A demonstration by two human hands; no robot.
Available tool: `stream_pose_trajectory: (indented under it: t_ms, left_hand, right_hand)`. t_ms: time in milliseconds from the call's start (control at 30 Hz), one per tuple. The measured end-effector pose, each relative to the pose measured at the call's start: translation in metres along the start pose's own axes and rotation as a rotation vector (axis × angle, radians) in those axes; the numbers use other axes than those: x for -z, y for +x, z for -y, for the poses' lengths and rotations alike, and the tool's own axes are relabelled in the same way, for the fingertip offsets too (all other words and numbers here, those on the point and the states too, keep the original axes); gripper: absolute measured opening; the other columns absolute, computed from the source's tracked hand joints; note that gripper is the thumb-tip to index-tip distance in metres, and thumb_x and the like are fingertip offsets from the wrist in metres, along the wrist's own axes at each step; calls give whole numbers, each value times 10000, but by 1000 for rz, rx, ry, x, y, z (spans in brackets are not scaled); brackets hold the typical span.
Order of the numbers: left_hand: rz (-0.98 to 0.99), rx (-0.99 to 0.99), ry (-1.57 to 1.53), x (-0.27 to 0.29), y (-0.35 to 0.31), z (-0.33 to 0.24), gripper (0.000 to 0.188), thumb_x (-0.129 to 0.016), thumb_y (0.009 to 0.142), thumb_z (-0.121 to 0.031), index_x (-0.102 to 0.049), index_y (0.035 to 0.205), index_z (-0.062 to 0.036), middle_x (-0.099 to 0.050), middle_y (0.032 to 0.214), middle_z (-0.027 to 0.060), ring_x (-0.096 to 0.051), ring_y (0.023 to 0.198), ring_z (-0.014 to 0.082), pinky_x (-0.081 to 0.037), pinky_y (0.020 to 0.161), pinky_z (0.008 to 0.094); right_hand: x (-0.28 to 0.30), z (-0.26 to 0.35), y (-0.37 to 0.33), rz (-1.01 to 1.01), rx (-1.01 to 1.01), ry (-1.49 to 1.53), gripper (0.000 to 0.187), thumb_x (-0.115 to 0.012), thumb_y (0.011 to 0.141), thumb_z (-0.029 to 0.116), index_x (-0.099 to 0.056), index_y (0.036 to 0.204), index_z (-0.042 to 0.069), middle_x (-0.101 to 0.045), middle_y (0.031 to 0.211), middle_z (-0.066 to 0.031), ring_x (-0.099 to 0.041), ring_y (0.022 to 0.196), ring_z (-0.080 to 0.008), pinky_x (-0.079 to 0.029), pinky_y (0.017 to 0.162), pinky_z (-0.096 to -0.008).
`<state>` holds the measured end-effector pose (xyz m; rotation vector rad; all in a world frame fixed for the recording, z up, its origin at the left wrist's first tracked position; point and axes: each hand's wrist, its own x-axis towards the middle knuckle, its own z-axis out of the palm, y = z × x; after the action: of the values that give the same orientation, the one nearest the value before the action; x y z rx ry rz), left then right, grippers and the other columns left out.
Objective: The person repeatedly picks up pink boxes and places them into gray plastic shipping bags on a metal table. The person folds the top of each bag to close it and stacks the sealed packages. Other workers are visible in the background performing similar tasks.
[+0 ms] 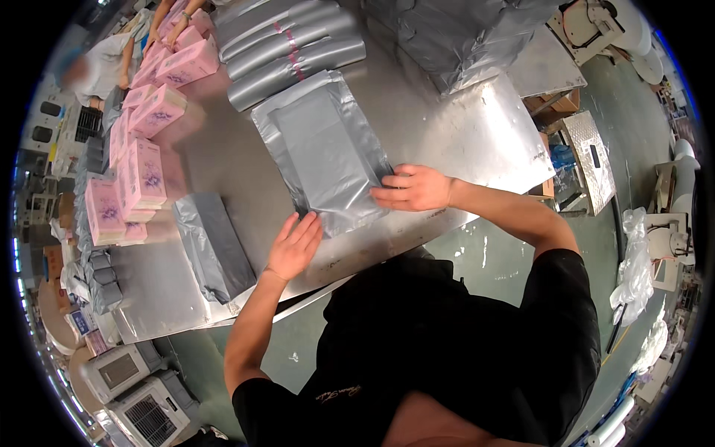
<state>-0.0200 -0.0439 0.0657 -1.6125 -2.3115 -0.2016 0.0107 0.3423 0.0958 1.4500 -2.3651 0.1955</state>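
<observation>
This looks like a factory workshop: a broad bare-metal worktable (447, 138) bears pink printed packages (140, 175) at ten o'clock and rows of folded silver-grey plastic (261, 80) at eleven. Pale bench-mounted machines (668, 257) stand at two and three o'clock around a painted green floor (491, 268), with a white-topped co-worker (109, 65) at ten.

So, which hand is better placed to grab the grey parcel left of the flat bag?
Likely the left hand, at the near left corner of the flat bag, closer to the grey parcel. The right hand is farther, at the bag's right edge.
</observation>
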Motion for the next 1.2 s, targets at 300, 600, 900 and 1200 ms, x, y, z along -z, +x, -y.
stream_pose_trajectory:
  t_ms: [300, 600, 900, 1200]
  left_hand:
    - [-675, 1335, -1697, -55, 25, -1, 154, -690, 1015, -212, -722, 1012, -61, -636, 833, -68, -516, 712, 21, -390, 611, 209]
    - [-590, 1370, -2142, -19, 11, -20, 473, -703, 1000, -313, -443, 1344, -119, -577, 1138, 20, -611, 996, 145, -590, 693, 304]
    - [-169, 1516, -1440, 171, -187, 52, 308, -750, 946, -213, -650, 1186, -46, -696, 878, 69, -551, 634, 112, -431, 558, 263]
    - [-259, 1562, 751, 205, -368, 435, 989, -812, 744, -583, -419, 1533, -136, -540, 1364, 328, -524, 1275, 502, -421, 1097, 502]
  right_hand:
    - [-79, 3, 12, -555, -1468, 1681, 232, -745, 969, 273, -683, 1027, 58, -638, 927, 42, -612, 866, -83, -548, 708, -292]
    - [-62, 14, 68, -389, -1356, 2158, 909, -774, 929, 266, -216, 1628, 108, -552, 1385, -124, -666, 1070, -205, -628, 748, -363]
    - [-124, 83, 292, 162, -1129, 1386, 1055, -790, 879, 401, -137, 1658, 120, -582, 1328, -248, -669, 1048, -266, -571, 820, -382]
    - [-169, 109, 328, 213, -943, 1392, 1035, -747, 915, 511, -185, 1631, 19, -613, 1333, -210, -667, 1056, -246, -559, 866, -350]
